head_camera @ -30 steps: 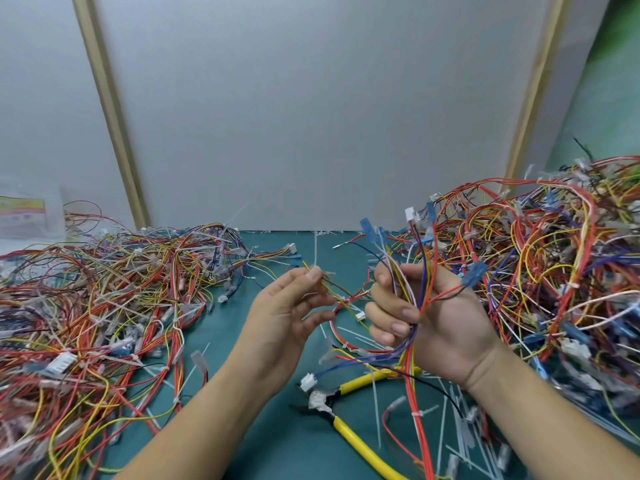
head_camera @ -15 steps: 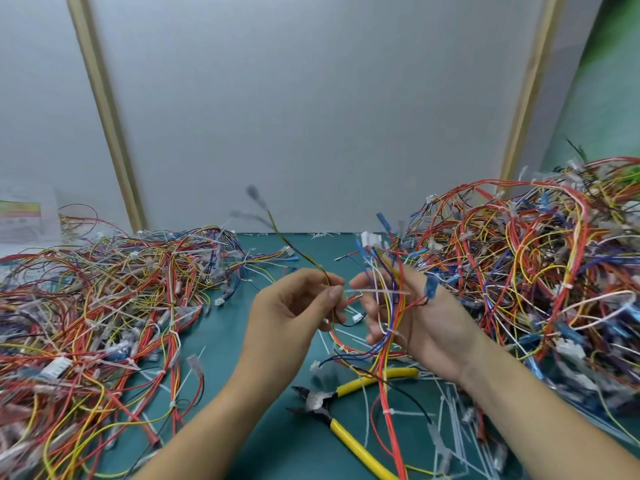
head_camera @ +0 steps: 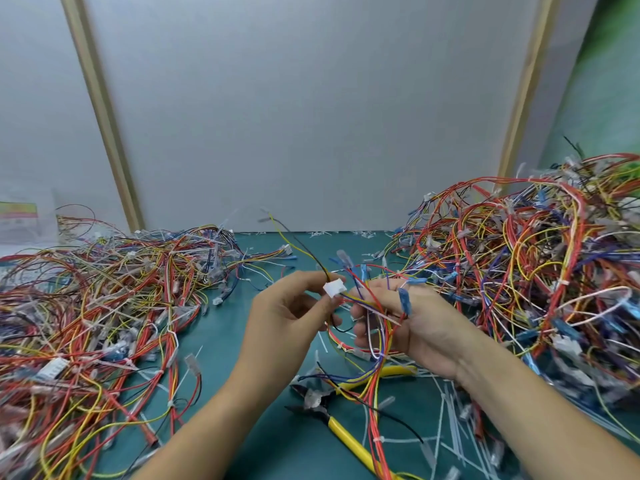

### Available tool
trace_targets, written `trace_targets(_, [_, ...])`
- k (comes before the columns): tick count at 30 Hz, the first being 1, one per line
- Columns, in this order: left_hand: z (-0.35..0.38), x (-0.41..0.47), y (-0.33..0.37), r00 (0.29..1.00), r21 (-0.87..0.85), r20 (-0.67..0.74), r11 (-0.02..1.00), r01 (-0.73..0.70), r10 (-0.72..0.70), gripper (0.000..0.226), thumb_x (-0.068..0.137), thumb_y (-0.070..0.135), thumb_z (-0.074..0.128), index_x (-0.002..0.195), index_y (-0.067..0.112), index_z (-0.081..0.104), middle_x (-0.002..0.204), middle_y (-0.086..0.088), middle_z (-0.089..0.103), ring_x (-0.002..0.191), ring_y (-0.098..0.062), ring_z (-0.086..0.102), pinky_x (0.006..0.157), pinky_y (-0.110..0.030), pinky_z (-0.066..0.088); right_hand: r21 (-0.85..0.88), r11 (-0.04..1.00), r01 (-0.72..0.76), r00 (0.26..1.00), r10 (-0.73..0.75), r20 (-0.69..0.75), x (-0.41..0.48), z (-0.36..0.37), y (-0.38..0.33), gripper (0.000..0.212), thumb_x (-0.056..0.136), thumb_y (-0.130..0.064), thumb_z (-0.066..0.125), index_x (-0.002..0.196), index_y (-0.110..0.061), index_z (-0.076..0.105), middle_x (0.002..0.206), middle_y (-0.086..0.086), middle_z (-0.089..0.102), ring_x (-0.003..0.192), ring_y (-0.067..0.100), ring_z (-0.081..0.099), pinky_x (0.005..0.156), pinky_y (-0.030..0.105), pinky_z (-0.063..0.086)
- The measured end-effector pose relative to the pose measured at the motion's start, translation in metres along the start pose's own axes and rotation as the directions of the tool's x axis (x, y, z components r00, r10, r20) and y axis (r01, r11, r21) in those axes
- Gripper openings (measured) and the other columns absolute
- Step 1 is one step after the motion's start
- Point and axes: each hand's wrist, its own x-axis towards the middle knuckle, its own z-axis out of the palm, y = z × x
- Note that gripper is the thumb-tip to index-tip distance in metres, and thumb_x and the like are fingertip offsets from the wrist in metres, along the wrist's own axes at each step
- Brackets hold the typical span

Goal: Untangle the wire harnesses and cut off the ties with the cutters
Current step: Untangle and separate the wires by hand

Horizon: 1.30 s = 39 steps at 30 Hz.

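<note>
no readable text; the striped card [head_camera: 19, 211] at left is blurred.

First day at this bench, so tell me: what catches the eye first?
Two tangled heaps of red and yellow wire harnesses flank the green mat: the left heap lies flat, the right heap piles higher. Between them the left hand pinches a white connector and the right hand grips a loose harness. Yellow-handled cutters lie below the hands.

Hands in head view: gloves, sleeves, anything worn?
Nothing worn that shows. Left hand and right hand are bare: no gloves, rings or watch. Left forearm and right forearm are bare too, no sleeves in frame.
</note>
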Motion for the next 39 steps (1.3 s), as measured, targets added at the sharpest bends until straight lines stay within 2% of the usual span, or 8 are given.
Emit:
trace_targets(12, [-0.007, 0.007, -0.004, 0.991, 0.072, -0.074, 0.991, 0.117, -0.111, 0.01, 0.094, 0.012, 0.065, 0.097, 0.017, 0.073, 0.078, -0.006, 0.072, 0.065, -0.013, 0.072, 0.066, -0.023, 0.053, 0.115, 0.993, 0.035, 0.998, -0.029, -0.055, 0.004, 0.0, 0.002, 0.024, 0.076, -0.016, 0.069, 0.093, 0.001, 0.069, 0.073, 0.012, 0.07, 0.056, 0.018, 0.066, 0.058, 0.032, 0.061])
trace_targets(16, [-0.011, 0.008, -0.009, 0.958, 0.413, -0.272, 0.888, 0.204, -0.094, 0.032, 0.09, 0.043, 0.065, 0.077, 0.017, 0.052, 0.071, 0.003, 0.056, 0.063, -0.012, 0.055, 0.061, -0.028, 0.038, 0.204, 0.97, 0.136, 0.977, -0.097, -0.189, 0.006, -0.001, -0.002, 0.028, 0.1, -0.02, 0.052, 0.103, 0.005, 0.066, 0.08, 0.013, 0.068, 0.06, 0.021, 0.064, 0.06, 0.034, 0.062])
trace_targets(19, [0.001, -0.003, 0.004, 0.996, 0.425, -0.009, 0.902, -0.077, 0.09, 0.038, 0.09, 0.049, 0.06, 0.072, 0.019, 0.047, 0.066, 0.006, 0.047, 0.063, -0.009, 0.044, 0.057, -0.018, 0.031, 0.194, 0.956, 0.221, 0.953, -0.169, -0.252, 0.006, 0.004, -0.004, 0.032, 0.104, -0.021, 0.046, 0.104, 0.003, 0.068, 0.079, 0.011, 0.068, 0.064, 0.02, 0.063, 0.06, 0.031, 0.06])
trace_targets(23, [0.017, -0.016, 0.008, 0.918, 0.367, 0.344, 0.872, -0.324, 0.196, 0.034, 0.087, 0.053, 0.063, 0.078, 0.022, 0.052, 0.082, 0.012, 0.049, 0.084, -0.014, 0.049, 0.074, -0.018, 0.037, 0.099, 0.953, 0.288, 0.922, -0.247, -0.297, 0.005, 0.016, 0.0, 0.03, 0.103, -0.024, 0.049, 0.101, -0.005, 0.072, 0.087, 0.008, 0.071, 0.073, 0.018, 0.065, 0.064, 0.027, 0.057])
trace_targets(28, [0.015, -0.011, 0.006, 0.964, 0.337, 0.266, 0.938, -0.083, -0.01, 0.025, 0.08, 0.047, 0.068, 0.078, 0.023, 0.06, 0.077, 0.016, 0.055, 0.074, -0.003, 0.046, 0.068, -0.017, 0.035, 0.083, 0.96, 0.268, 0.938, -0.241, -0.248, 0.004, 0.022, 0.004, 0.031, 0.103, -0.034, 0.047, 0.105, -0.012, 0.07, 0.104, 0.014, 0.075, 0.092, 0.025, 0.067, 0.076, 0.037, 0.056])
trace_targets(31, [0.015, -0.009, 0.007, 0.924, 0.173, 0.337, 0.977, 0.128, -0.181, 0.03, 0.082, 0.042, 0.068, 0.077, 0.012, 0.066, 0.066, 0.012, 0.054, 0.064, -0.007, 0.045, 0.06, -0.021, 0.036, 0.048, 0.95, 0.31, 0.931, -0.293, -0.216, 0.005, 0.022, 0.006, 0.033, 0.101, -0.036, 0.046, 0.111, -0.012, 0.068, 0.109, 0.006, 0.076, 0.107, 0.022, 0.071, 0.093, 0.038, 0.055])
trace_targets(33, [0.012, -0.007, 0.01, 0.922, 0.036, 0.315, 0.973, 0.226, -0.226, 0.024, 0.084, 0.03, 0.074, 0.072, 0.01, 0.065, 0.066, 0.004, 0.053, 0.064, -0.009, 0.046, 0.062, -0.019, 0.037, 0.058, 0.933, 0.355, 0.922, -0.339, -0.185, 0.004, 0.022, 0.004, 0.032, 0.097, -0.038, 0.048, 0.108, -0.016, 0.067, 0.11, -0.002, 0.076, 0.103, 0.021, 0.073, 0.086, 0.035, 0.06])
trace_targets(39, [0.005, 0.0, 0.013, 0.968, -0.158, 0.123, 0.959, 0.237, -0.22, 0.023, 0.089, 0.015, 0.068, 0.067, 0.014, 0.059, 0.06, 0.011, 0.05, 0.058, -0.002, 0.042, 0.057, -0.011, 0.035, -0.454, 0.685, 0.57, 0.654, -0.713, -0.254, -0.002, 0.003, -0.005, 0.019, 0.102, -0.018, 0.051, 0.103, -0.018, 0.07, 0.114, -0.002, 0.068, 0.076, 0.023, 0.075, 0.065, 0.036, 0.061])
